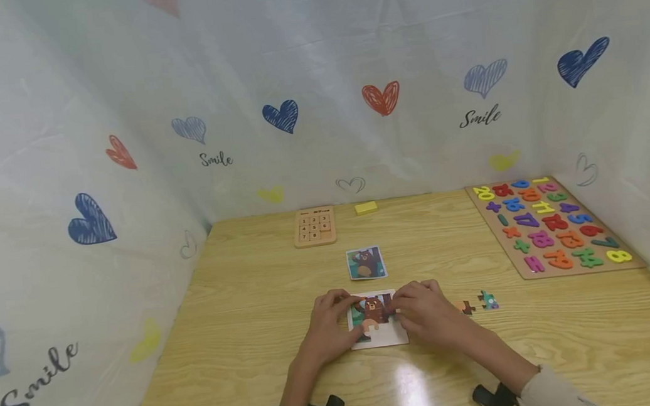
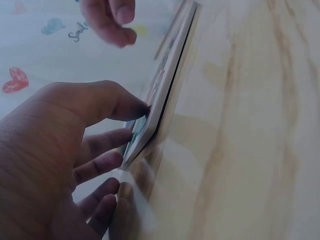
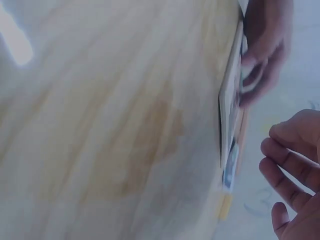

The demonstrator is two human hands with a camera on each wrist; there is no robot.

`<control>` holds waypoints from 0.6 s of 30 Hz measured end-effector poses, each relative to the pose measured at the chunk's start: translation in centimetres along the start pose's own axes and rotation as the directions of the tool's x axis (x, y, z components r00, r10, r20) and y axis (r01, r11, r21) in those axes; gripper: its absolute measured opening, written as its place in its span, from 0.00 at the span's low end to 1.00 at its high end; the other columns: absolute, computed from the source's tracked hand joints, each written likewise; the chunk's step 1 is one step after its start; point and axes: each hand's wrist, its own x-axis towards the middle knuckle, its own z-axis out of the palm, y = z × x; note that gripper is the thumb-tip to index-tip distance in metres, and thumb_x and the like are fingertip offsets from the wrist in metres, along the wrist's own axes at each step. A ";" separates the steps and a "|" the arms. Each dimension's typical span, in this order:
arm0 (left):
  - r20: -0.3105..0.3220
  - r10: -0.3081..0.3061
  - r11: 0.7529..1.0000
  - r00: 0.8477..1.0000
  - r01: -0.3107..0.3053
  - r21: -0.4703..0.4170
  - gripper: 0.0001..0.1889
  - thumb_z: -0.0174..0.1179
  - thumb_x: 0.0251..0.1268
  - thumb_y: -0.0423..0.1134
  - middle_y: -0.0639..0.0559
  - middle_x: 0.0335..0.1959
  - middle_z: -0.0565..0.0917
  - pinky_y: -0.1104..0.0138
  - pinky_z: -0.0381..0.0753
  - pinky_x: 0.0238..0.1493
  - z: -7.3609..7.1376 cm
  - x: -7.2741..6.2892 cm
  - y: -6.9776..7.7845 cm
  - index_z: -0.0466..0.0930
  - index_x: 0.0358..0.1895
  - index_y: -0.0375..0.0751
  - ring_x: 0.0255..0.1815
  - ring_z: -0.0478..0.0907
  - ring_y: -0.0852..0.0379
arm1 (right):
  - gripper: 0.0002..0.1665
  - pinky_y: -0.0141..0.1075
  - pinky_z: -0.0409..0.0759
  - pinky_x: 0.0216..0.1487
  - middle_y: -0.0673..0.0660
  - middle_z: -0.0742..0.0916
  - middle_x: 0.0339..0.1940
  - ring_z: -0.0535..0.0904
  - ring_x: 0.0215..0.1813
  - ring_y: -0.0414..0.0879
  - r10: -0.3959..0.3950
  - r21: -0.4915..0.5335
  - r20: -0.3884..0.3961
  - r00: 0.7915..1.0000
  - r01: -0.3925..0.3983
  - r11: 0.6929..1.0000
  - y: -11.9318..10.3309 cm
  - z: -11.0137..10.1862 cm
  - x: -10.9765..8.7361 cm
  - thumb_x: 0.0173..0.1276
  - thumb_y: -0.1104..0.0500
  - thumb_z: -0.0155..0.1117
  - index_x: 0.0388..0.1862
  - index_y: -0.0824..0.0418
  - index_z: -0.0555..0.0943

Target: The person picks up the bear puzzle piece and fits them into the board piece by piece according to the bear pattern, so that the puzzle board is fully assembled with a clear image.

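A bear jigsaw puzzle in a white-framed board [image 1: 388,336] lies on the table, with brown and green pieces in its upper and left parts. My left hand [image 1: 329,328] rests at the board's left side, its thumb [image 2: 127,104] touching the near left portion and its fingers spread along the left edge. Over the board's upper right side is my right hand [image 1: 427,309]. In the right wrist view, its thumb [image 3: 287,129] and index fingertip lie close together with nothing visible between them. Loose puzzle pieces [image 1: 488,300] sit to the right, one partly behind the right hand.
A bear picture card [image 1: 366,263] lies beyond the puzzle. Farther back are a wooden number slide puzzle [image 1: 314,227] and a yellow block [image 1: 366,208]. At the right is a number board [image 1: 517,249] with colourful digits. Patterned white curtains [image 1: 321,153] surround the wooden table.
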 end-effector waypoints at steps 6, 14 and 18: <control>0.016 -0.012 1.000 1.000 0.012 -0.002 0.25 0.67 0.58 0.47 0.52 0.59 0.73 0.46 0.68 0.60 -0.2 -0.1 0.0 0.82 0.61 0.51 0.63 0.64 0.47 | 0.12 0.48 0.66 0.46 0.49 0.86 0.43 0.79 0.47 0.47 0.019 -0.041 -0.032 0.999 -0.020 0.999 2.8 -2.3 -2.0 0.57 0.65 0.74 0.41 0.55 0.88; 0.027 -0.018 1.000 0.999 0.018 0.000 0.25 0.68 0.58 0.48 0.54 0.59 0.73 0.47 0.68 0.60 0.1 0.0 -0.2 0.82 0.61 0.53 0.63 0.64 0.48 | 0.15 0.48 0.64 0.47 0.49 0.86 0.43 0.80 0.49 0.50 0.068 -0.058 -0.026 0.997 -0.070 0.996 5.6 -4.1 -4.9 0.54 0.66 0.74 0.42 0.57 0.87; 0.031 -0.028 1.000 0.999 0.028 0.004 0.25 0.68 0.58 0.49 0.54 0.59 0.73 0.47 0.68 0.61 0.2 0.0 -0.1 0.82 0.61 0.54 0.63 0.64 0.48 | 0.13 0.49 0.65 0.47 0.48 0.86 0.43 0.81 0.48 0.49 0.118 -0.092 -0.011 0.993 -0.118 0.989 6.6 -4.4 -6.0 0.57 0.61 0.77 0.42 0.54 0.88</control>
